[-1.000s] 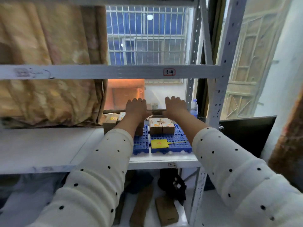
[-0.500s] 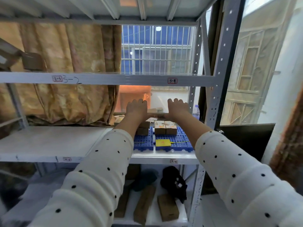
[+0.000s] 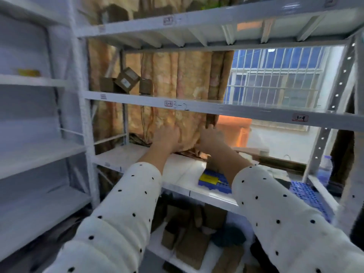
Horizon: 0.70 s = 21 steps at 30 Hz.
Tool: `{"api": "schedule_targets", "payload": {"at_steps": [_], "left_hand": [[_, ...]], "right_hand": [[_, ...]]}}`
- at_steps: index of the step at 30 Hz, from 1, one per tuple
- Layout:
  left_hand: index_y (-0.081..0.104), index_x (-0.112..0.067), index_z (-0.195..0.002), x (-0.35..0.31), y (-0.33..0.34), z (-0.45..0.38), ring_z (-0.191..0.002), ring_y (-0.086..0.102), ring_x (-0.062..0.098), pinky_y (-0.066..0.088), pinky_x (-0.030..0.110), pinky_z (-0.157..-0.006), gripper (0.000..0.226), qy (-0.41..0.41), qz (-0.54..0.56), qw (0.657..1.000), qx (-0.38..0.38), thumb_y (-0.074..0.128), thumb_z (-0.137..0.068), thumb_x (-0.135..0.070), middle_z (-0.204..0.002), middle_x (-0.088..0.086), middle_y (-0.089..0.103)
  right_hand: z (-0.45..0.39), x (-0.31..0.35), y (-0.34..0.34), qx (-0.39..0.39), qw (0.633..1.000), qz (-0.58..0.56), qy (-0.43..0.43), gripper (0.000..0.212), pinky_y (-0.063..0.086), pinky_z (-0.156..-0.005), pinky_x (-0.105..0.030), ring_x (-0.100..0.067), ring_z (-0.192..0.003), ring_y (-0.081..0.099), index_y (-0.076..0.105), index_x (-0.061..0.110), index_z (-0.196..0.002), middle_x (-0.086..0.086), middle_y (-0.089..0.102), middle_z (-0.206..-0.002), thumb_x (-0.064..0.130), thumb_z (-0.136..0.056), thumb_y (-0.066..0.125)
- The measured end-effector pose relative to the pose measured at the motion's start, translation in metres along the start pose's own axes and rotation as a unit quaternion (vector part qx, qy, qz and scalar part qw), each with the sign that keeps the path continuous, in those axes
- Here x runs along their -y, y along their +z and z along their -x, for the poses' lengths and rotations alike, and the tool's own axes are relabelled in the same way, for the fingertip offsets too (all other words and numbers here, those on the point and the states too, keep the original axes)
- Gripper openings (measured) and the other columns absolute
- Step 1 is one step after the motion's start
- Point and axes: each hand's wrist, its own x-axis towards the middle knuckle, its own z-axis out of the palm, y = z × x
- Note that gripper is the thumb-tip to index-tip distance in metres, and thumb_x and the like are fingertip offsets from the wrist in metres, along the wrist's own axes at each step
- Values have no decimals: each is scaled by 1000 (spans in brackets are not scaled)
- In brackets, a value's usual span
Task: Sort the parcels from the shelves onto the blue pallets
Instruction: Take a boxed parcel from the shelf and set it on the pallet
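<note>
My left hand (image 3: 167, 137) and my right hand (image 3: 211, 137) are raised side by side over the middle shelf, fingers spread, holding nothing, in front of a tan curtain. Below my right forearm lies a blue pallet (image 3: 213, 183) with a yellow packet (image 3: 208, 177) on it. A second blue pallet (image 3: 309, 196) shows to the right of my right sleeve. Three brown cardboard parcels (image 3: 126, 81) sit on the shelf above, at the left; the middle one is tilted. The parcels on the pallets are hidden by my right arm.
White metal shelving (image 3: 197, 107) fills the view, with an upright post (image 3: 82, 115) at left. Several brown boxes (image 3: 189, 247) lie on the bottom shelf. A barred window (image 3: 275, 81) is behind at right. A water bottle (image 3: 326, 166) stands at the far right.
The view has swung left and up, so the upper shelf with parcels now shows. Both hands have lifted off the pallet area and moved left in front of the curtain.
</note>
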Motion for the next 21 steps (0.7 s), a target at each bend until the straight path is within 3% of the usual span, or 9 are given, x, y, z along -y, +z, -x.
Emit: {"api": "schedule_targets", "payload": {"at_steps": [4,8,17,21], "left_hand": [[46,-15,-131,85,-21,30,-112,54,32,44,38,-86,53,-76,-54,996,-7,50,-92,-50,-129,13,52],[45,-8,-128,146,-38,66,-120,47,33,39,40,-94,47,-135,-89,987,20,50,-94,-41,-131,15,47],[47,-9,-130,254,-43,109,-119,49,32,40,40,-96,51,-203,-138,969,31,53,-92,-42,-130,15,49],[44,-8,-130,288,-41,108,-117,48,32,40,39,-92,51,-213,-156,964,35,51,-92,-42,-127,14,49]], "right_hand": [[-13,98,1,11,997,-18,-78,73,43,-93,-40,-32,-131,38,32,15,-144,-13,37,-144,54,-87,56],[-13,170,-6,-4,988,-40,-150,72,41,-96,-41,-32,-132,39,31,13,-145,-13,35,-147,53,-89,54],[-17,278,-16,-20,975,-35,-219,64,45,-94,-43,-31,-125,46,34,12,-141,-13,46,-137,44,-90,56],[-28,306,-20,-27,975,-33,-219,67,45,-90,-40,-31,-127,45,29,10,-145,-14,41,-142,43,-91,54]]}}
